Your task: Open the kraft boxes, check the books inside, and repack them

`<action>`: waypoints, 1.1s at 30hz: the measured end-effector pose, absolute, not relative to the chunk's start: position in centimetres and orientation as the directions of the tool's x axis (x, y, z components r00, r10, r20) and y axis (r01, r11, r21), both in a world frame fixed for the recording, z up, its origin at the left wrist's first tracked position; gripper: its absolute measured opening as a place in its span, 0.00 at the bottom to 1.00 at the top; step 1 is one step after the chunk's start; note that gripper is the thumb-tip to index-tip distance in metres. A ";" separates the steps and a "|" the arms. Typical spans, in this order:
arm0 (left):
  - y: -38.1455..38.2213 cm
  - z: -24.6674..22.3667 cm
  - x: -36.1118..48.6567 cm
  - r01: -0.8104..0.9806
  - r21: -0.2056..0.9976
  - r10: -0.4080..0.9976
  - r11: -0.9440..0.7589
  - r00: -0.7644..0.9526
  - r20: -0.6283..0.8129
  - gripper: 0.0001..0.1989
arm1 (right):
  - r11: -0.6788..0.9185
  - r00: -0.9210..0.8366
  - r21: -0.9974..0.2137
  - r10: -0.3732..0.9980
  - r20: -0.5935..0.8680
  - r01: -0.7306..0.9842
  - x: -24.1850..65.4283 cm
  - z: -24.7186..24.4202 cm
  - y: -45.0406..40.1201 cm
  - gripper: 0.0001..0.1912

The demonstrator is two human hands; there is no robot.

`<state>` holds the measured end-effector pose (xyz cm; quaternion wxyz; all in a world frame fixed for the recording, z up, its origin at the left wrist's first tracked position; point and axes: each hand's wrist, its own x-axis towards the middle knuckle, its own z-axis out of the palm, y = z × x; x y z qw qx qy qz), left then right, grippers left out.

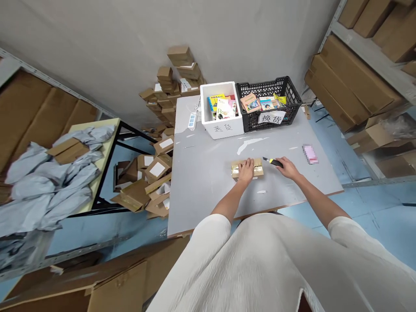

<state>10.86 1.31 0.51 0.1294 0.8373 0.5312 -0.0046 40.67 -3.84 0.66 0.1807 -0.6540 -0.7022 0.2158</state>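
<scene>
A small cardboard box [258, 170] with shiny tape along its top lies on the grey table [204, 186]. My left hand [246, 170] grips it from above, its fingers bent over the taped face. To the right of the box, my right hand [288, 168] is closed around a utility knife [274, 162] with a black and yellow handle. The blade points left toward the box's right end, with a small gap between them.
Behind the box stand a white foam bin [223, 129] and a black plastic crate [271, 113], both holding books. A power strip [192, 121] lies at the left, a pink blurred item [310, 154] at the right. Cardboard boxes [158, 168] pile up beside the table's left edge.
</scene>
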 end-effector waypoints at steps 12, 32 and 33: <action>-1.2 1.8 5.0 0.860 0.307 0.868 -0.409 0.470 -0.161 0.32 | 0.071 -0.188 -0.664 0.977 -0.106 0.745 31.7 1.2 2.3 0.20; 1.2 2.8 5.5 0.934 0.346 0.959 -0.091 0.176 -0.222 0.21 | -0.317 -0.047 -0.845 0.927 -0.372 0.430 29.4 -0.2 -1.4 0.17; 1.1 2.7 6.2 0.933 0.353 0.966 -0.071 0.152 -0.207 0.24 | -0.321 -0.023 -0.847 0.931 -0.364 0.425 29.6 -0.2 -1.2 0.17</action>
